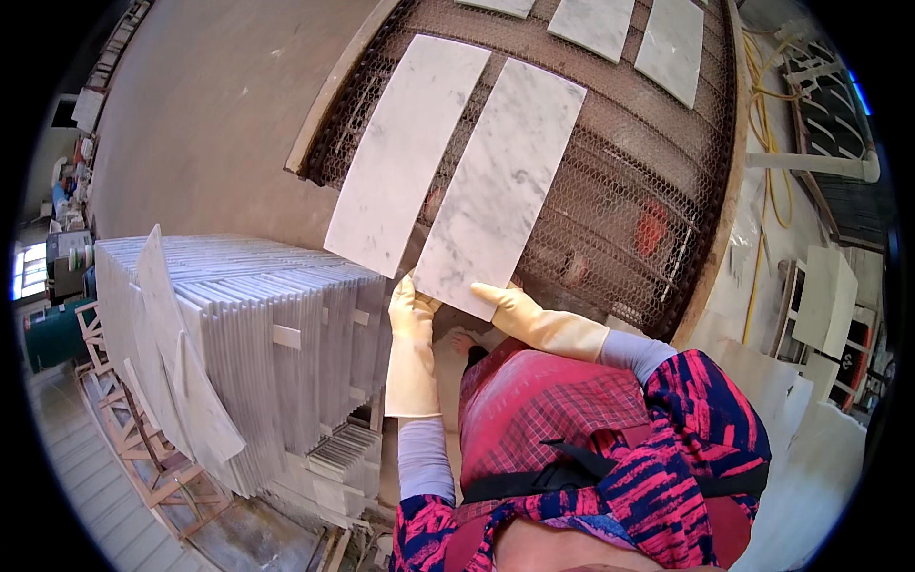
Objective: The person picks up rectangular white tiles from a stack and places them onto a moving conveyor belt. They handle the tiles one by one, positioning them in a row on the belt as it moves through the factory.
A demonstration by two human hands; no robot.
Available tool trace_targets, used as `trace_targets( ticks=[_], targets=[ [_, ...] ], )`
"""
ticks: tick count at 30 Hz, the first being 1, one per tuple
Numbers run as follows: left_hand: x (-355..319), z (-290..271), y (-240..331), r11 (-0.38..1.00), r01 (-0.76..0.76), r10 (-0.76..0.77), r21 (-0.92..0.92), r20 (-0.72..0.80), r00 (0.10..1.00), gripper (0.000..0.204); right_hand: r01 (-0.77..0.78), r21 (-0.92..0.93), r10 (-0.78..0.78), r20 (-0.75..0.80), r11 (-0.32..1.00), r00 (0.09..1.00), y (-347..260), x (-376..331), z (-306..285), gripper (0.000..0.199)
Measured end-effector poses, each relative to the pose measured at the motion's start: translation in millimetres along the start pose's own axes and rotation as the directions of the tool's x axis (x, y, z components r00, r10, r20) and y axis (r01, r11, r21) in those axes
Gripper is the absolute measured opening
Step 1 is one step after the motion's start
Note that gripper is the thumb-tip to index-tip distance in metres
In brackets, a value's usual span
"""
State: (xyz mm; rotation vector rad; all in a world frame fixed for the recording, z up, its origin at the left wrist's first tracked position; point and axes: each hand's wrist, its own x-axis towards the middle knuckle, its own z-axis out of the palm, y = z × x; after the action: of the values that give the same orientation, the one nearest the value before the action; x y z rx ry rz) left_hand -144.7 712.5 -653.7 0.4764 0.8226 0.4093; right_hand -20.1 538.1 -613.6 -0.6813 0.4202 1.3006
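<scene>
A white marble tile with grey veining point(505, 181) reaches from my hands out over a wire-mesh conveyor point(620, 229). My right hand point(505, 303), in a cream rubber glove, grips its near right corner, thumb on top and fingers out of sight beneath. At the near left corner, my left hand point(412, 294), gloved the same way, is closed on the edge, its fingers partly hidden under the tile. Just left of it, a second marble tile point(410, 153) lies on the mesh, a narrow gap between the two.
Farther along the mesh lie more marble tiles point(593, 27). To my left stands a tall stack of upright tiles point(257, 334), a few leaning against its outer side. A wooden rail point(710, 276) edges the conveyor on the right. Beyond it runs a yellow hose point(758, 105).
</scene>
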Motion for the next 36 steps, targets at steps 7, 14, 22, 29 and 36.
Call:
trace_targets(
  ticks=[7, 14, 22, 29, 36],
  targets=[
    [6, 6, -3, 0.998, -0.009, 0.014, 0.062, -0.084, 0.996, 0.036, 0.113, -0.026, -0.113, 0.026, 0.993, 0.993, 0, -2, 4, 0.049],
    [-4, 17, -3, 0.99, -0.05, 0.069, 0.131, -0.15, 0.986, 0.041, 0.107, -0.029, -0.104, 0.086, 0.994, 0.991, 6, 7, -8, 0.048],
    [-122, -49, -62, 0.986, -0.12, 0.139, 0.117, -0.165, 0.977, 0.056, 0.149, 0.044, -0.148, -0.024, 0.988, 0.989, 5, 27, -25, 0.044],
    [-278, -313, -210, 0.936, -0.057, -0.144, -0.347, -0.525, 0.839, 0.058, 0.147, 0.031, -0.15, 0.121, 0.989, 0.981, 3, 43, -48, 0.043],
    [-448, -364, -326, 0.866, -0.184, -0.278, -0.465, -0.754, 0.594, 0.058, -0.047, 0.147, 0.047, 0.006, 0.988, 0.999, 14, 26, -39, 0.046]
  ],
)
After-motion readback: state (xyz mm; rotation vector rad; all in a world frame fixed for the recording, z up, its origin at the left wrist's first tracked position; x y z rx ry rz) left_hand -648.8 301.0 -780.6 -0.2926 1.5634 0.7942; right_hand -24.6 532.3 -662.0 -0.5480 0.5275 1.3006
